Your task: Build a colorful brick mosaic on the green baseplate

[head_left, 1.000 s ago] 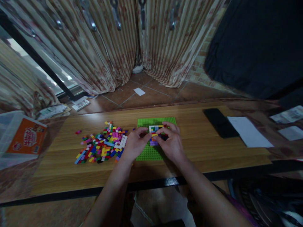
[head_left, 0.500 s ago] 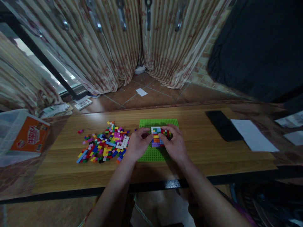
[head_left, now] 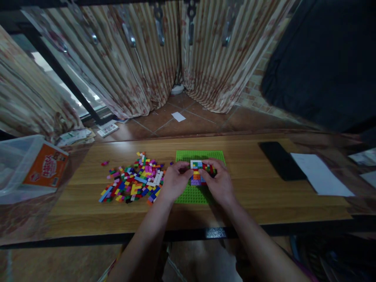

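A block of joined toy bricks [head_left: 196, 177] in white, yellow, orange, purple and red sits over the green studded baseplate [head_left: 194, 196]. My left hand [head_left: 175, 181] grips its left side, thumb near the yellow row. From the right, my right hand [head_left: 219, 181] closes on the same brick build, its thumb near the middle and fingers curled over the far side. Both thumbs come close together. Part of the build is hidden under my fingers. To the left of my left hand lies a loose pile of colourful bricks [head_left: 136, 178].
A dark flat tablet-like thing [head_left: 282, 160] and a white sheet of paper [head_left: 320, 174] lie at the table's right. Left of the wooden table [head_left: 88, 219] stands a clear plastic box [head_left: 20, 156] with an orange label. Striped curtains [head_left: 147, 58] hang behind.
The whole view has shifted slightly, so things appear a little further right and lower. Both hands keep hold of the brick build in nearly the same pose.
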A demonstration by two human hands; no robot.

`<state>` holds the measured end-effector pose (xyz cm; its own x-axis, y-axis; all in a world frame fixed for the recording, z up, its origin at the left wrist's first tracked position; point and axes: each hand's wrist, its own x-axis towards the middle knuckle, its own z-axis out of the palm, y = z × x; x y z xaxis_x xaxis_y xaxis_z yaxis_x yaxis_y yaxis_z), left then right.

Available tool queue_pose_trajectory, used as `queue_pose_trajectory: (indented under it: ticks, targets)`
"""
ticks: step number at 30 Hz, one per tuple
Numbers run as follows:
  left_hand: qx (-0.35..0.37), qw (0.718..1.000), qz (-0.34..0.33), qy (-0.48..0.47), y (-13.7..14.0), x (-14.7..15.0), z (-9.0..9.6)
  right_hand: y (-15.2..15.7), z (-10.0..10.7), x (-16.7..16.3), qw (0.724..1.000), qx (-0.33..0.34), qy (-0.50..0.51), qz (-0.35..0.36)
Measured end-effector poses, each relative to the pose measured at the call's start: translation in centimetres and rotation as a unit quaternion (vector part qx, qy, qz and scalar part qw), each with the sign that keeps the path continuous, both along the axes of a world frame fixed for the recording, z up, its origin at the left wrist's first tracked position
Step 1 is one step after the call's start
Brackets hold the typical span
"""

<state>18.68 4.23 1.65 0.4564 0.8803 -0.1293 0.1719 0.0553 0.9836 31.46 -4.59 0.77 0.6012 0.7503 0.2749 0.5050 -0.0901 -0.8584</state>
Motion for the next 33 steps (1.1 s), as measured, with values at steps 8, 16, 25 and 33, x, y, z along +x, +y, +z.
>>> queue_pose_trajectory:
  ticks: [8,16,25,33]
  targets:
    - [-0.023,0.999,0.008,-0.041,0.0,0.0,-0.5,-0.1,-0.4,0.2,1.0,0.013,0.018,0.018]
    - [-0.132,0.986,0.051,-0.084,0.8,-1.0,1.4,-0.2,-0.5,1.7,0.984,0.023,0.157,-0.078]
    - [-0.08,0.991,0.057,-0.089,2.1,-2.5,2.3,-0.4,-0.3,1.6,0.97,0.03,0.209,-0.121]
    - [-0.018,0.963,0.231,-0.139,5.3,-9.7,4.9,-1.1,0.2,2.2,0.988,0.024,0.074,-0.136]
